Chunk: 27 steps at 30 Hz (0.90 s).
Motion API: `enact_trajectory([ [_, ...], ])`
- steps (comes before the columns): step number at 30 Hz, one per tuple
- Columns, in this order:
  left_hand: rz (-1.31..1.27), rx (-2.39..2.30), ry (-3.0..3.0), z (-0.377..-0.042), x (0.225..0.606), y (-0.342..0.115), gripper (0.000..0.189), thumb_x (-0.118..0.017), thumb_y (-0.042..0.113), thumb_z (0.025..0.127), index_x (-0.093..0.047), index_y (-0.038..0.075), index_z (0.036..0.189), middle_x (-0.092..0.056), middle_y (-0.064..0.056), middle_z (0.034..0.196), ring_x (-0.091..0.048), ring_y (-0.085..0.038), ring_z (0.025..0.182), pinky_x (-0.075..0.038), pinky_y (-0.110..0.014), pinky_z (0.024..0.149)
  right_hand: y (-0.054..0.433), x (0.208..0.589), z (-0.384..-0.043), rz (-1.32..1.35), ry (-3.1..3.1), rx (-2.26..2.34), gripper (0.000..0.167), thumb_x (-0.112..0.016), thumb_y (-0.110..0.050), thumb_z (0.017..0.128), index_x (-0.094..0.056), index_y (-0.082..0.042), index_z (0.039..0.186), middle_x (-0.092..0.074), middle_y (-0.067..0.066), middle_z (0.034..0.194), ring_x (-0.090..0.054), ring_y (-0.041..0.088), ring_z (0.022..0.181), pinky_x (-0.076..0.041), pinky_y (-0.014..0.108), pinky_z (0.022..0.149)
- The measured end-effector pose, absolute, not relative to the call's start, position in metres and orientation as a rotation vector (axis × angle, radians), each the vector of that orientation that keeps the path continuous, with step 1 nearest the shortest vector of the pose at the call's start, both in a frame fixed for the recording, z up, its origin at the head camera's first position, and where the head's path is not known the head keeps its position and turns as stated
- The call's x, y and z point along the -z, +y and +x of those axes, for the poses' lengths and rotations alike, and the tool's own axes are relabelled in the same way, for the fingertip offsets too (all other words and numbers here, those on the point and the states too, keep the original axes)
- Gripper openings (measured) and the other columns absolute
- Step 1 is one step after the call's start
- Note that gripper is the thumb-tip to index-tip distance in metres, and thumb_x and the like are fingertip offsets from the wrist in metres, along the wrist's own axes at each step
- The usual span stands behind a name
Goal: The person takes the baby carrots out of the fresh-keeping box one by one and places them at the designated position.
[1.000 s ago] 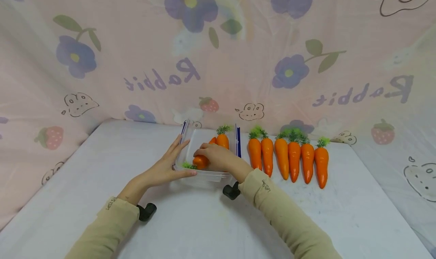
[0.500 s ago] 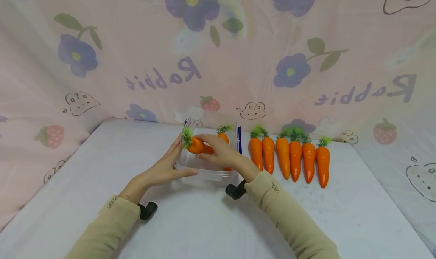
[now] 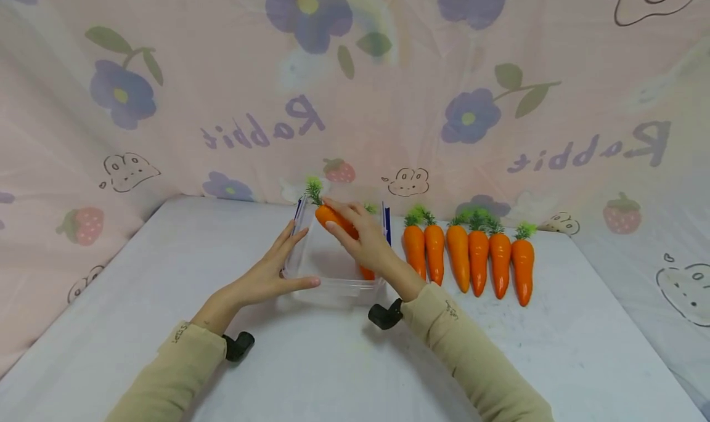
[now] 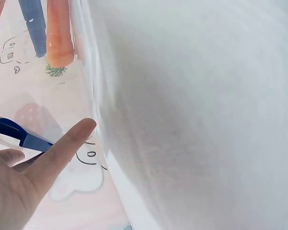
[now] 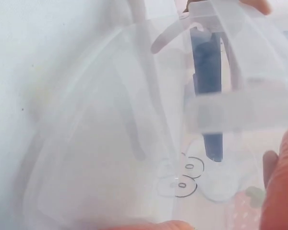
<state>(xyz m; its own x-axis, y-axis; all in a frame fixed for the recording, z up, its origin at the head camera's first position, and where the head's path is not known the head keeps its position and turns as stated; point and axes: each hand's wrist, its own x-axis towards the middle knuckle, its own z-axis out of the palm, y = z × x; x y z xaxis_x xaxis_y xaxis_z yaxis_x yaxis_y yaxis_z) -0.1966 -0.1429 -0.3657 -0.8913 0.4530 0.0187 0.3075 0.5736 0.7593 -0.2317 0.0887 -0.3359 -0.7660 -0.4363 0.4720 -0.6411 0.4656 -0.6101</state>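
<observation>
A clear plastic box [image 3: 327,283] with blue side clips stands at the middle of the table. My right hand [image 3: 367,240] pinches an orange toy carrot [image 3: 330,217] above the box's inside, its green leafy top pointing to the back left. Under that hand another carrot [image 3: 367,273] lies along the box's right wall, mostly covered. My left hand [image 3: 265,275] rests at the box's left front corner, fingers fairly straight along the side and thumb along the front rim. The right wrist view is mostly see-through plastic, with a blue clip [image 5: 209,62] beyond.
Right of the box, several carrots [image 3: 458,257] lie side by side, leafy tops toward the back. A white cloth covers the table [image 3: 310,366]. Behind it hangs a pink printed curtain [image 3: 366,114], close to the box's far side.
My right hand has lifted the carrot from the box's front left, moved it back and to the right, and turned its leafy top toward the back. The left hand has stayed put.
</observation>
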Motion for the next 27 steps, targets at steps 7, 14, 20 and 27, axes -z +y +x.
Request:
enact_trajectory([
  [7, 0.645, -1.215, 2.629, -0.197, 0.366, -0.142, 0.103, -0.073, 0.052, 0.085, -0.011, 0.023, 0.161, 0.015, -0.008, 0.168, 0.001, -0.046, 0.153, -0.019, -0.075, 0.113, 0.095, 0.334, -0.23, 0.9, -2.389, -1.202, 0.039, -0.058, -0.013, 0.1, -0.059, -0.013, 0.139, -0.044, 0.019, 0.149, -0.05, 0.038, 0.131, -0.049, 0.054, 0.105],
  [14, 0.645, -1.209, 2.633, -0.197, 0.367, -0.143, 0.104, -0.074, 0.052, 0.085, -0.01, 0.023, 0.161, 0.016, -0.007, 0.168, 0.002, -0.046, 0.153, -0.018, -0.075, 0.113, 0.108, 0.328, -0.228, 0.808, -2.407, -1.207, 0.051, -0.058, -0.011, 0.098, -0.049, -0.013, 0.148, -0.032, 0.022, 0.159, -0.043, 0.043, 0.14, -0.041, 0.059, 0.111],
  [20, 0.643, -1.216, 2.626, -0.196, 0.366, -0.143, 0.104, -0.073, 0.052, 0.085, -0.009, 0.023, 0.161, 0.017, -0.007, 0.168, 0.002, -0.047, 0.153, -0.016, -0.077, 0.112, 0.121, 0.328, -0.226, 0.75, -2.445, -1.227, 0.051, -0.057, -0.012, 0.099, -0.046, -0.012, 0.149, -0.026, 0.02, 0.163, -0.034, 0.045, 0.146, -0.034, 0.064, 0.114],
  [27, 0.659, -1.217, 2.631, -0.196, 0.367, -0.143, 0.104, -0.074, 0.051, 0.085, -0.01, 0.021, 0.161, 0.016, -0.007, 0.168, 0.001, -0.047, 0.153, -0.017, -0.077, 0.112, 0.139, 0.331, -0.221, 0.624, -2.386, -1.278, 0.047, -0.061, -0.012, 0.098, -0.054, -0.012, 0.144, -0.033, 0.019, 0.16, -0.038, 0.042, 0.144, -0.042, 0.058, 0.11],
])
